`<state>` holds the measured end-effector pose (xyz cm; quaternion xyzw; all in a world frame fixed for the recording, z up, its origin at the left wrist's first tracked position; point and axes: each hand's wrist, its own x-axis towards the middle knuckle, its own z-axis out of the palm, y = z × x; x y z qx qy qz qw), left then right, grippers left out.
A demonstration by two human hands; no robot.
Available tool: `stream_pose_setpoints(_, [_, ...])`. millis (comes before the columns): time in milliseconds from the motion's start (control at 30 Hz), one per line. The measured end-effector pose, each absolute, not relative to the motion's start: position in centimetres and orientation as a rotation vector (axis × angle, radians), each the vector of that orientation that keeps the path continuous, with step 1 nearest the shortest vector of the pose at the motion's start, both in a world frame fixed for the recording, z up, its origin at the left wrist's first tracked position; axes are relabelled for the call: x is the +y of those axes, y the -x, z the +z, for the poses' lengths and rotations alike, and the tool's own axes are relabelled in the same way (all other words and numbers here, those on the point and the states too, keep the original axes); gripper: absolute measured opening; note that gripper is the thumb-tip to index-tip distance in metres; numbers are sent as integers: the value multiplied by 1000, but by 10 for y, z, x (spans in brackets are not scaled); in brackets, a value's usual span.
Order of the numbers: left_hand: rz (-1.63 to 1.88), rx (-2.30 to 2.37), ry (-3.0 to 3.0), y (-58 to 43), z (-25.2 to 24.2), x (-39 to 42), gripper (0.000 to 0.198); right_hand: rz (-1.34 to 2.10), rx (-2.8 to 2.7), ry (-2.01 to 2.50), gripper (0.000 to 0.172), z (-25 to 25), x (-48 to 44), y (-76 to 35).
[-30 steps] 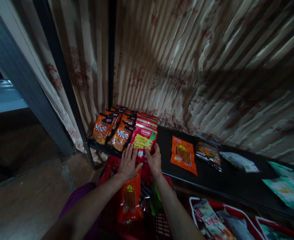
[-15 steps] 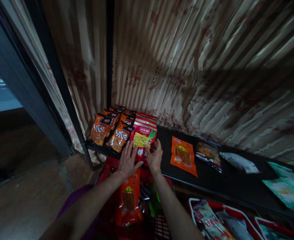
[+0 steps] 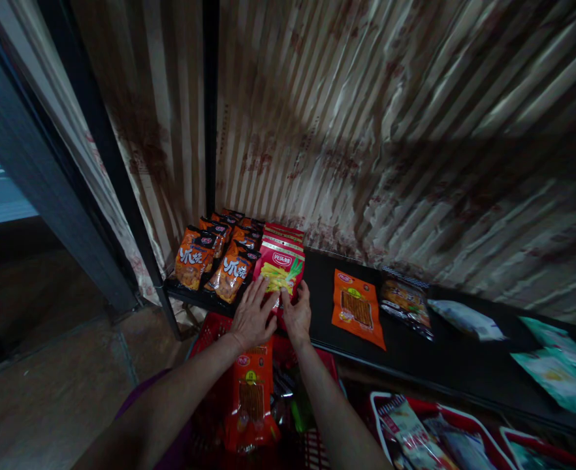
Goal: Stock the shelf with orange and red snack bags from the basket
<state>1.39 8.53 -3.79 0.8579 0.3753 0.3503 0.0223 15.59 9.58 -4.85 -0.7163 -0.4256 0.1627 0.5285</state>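
Observation:
Both hands rest on the front red snack bag, which lies overlapping a row of matching red bags on the black shelf. My left hand lies across its lower left part, fingers stretched out. At the lower right side is my right hand, its fingers apart and touching the bag's face and edge. The hands cover the bag's lower part. To the left stand orange and black snack bags in two rows. Below my hands, an orange snack packet lies in a red basket.
Farther right on the black shelf lie an orange packet, a dark packet, a white packet and green packets. A second red basket holds bags below the shelf edge. A metal post rises at left.
My left hand has moved slightly up over the front red bag and lies flatter on it, nearer the right hand. The view has shifted a little; the bags stay in place.

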Motion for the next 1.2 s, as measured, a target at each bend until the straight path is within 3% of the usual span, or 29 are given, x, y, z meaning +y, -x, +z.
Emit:
stream_pose_setpoints(533, [1054, 1280, -2567, -25, -41, 110, 58, 586, -915, 1621, 74, -48, 101, -165])
stream_pose_setpoints(800, [1066, 1299, -2539, -26, -44, 111, 64, 966, -805, 1344, 51, -25, 98, -160])
stream_pose_setpoints(967, [1070, 1290, -2527, -26, -44, 112, 63, 960, -744, 1326, 57, -29, 102, -162])
stream_pose_setpoints(1200, [1002, 1319, -2517, -28, -44, 112, 62, 900, -629, 1274, 42, -34, 121, -182])
